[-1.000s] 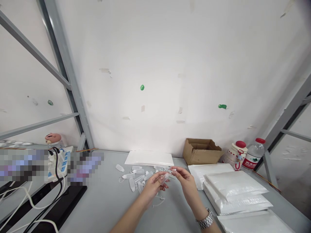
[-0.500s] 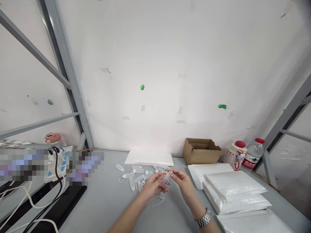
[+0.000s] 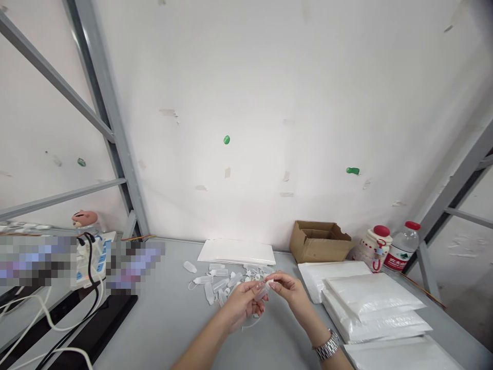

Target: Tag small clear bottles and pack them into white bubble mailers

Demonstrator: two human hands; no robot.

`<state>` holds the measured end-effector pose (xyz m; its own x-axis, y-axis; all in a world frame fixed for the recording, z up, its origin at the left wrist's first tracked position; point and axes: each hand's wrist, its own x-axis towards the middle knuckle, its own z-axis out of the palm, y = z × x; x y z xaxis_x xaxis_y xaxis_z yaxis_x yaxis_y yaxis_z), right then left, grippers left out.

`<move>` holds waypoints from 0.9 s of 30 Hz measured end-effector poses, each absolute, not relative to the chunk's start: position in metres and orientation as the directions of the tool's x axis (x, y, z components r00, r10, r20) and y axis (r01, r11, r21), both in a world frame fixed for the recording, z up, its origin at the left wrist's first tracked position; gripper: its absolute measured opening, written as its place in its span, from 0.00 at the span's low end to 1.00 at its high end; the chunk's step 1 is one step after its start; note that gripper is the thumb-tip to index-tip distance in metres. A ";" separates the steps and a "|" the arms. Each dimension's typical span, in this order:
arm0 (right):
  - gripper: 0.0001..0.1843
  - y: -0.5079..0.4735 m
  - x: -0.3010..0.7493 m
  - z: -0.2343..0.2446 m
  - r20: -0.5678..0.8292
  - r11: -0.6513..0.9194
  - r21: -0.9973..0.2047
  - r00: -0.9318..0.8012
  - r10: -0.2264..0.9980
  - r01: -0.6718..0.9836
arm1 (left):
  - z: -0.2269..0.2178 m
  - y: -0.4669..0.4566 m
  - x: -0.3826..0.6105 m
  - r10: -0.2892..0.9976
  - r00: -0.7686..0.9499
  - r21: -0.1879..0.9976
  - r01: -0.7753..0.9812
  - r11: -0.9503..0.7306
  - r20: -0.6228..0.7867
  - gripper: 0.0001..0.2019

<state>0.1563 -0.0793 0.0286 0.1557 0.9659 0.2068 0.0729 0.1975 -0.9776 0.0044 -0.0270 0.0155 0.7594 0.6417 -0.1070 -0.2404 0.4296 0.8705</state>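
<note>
My left hand (image 3: 241, 303) grips a small clear plastic vial (image 3: 262, 292) over the grey table (image 3: 165, 324). My right hand (image 3: 287, 289), with a metal watch on its wrist, pinches the vial's far end, so the fingertips of both hands meet on it. A thin white loop hangs below my left hand. Just behind the hands lies a heap of several similar clear vials (image 3: 215, 282) with white loops.
A flat white sheet stack (image 3: 236, 252) lies by the wall, an open cardboard box (image 3: 319, 240) to its right. White padded bags (image 3: 370, 303) are stacked at right, with a red-capped jar (image 3: 374, 245) and water bottle (image 3: 401, 246) behind. Cables and a power strip (image 3: 90, 257) sit at left.
Both hands have drawn closer together on the vial and moved slightly towards me. The rest of the table is as before.
</note>
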 end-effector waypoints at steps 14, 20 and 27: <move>0.12 -0.079 0.159 0.024 0.260 0.256 -0.966 0.107 0.960 0.044 | 0.019 -0.029 0.003 0.538 0.821 0.774 -0.211 0.597 -0.191 0.18; 0.17 -0.073 0.152 0.021 0.180 0.182 -0.983 0.194 0.964 0.008 | 0.016 -0.028 0.008 0.708 0.702 0.930 -0.201 0.308 -0.082 0.26; 0.13 -0.076 0.164 0.022 0.190 0.173 -0.976 0.127 0.973 0.132 | 0.013 -0.021 0.008 0.763 0.647 0.981 -0.146 0.127 -0.002 0.27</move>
<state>0.1640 -0.0755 0.0216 0.1275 0.9735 0.1899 0.1315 0.1732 -0.9761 0.0085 -0.0214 0.0130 0.6465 0.7629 -0.0024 -0.1459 0.1268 0.9812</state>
